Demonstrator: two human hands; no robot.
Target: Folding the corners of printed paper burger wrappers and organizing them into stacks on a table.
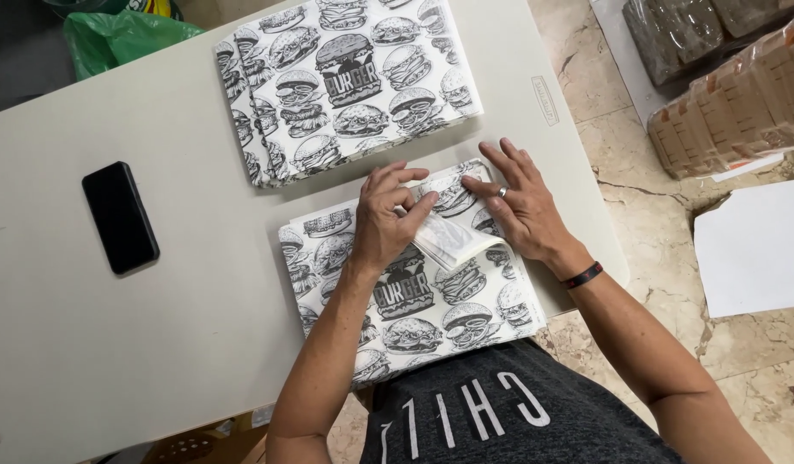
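Fingers of left hand pinch the thin, limp printed paper bag by its folded corner; right hand lies spread alongside.

The left hand and right hand cover the upper middle of the near stack of burger-printed paper sheets. The frame's top edge cuts off the far printed paper stack and the green plastic bag; the right edge crops the plastic-wrapped brown cardboard bundles.

Pale table; cracked beige marble floor.
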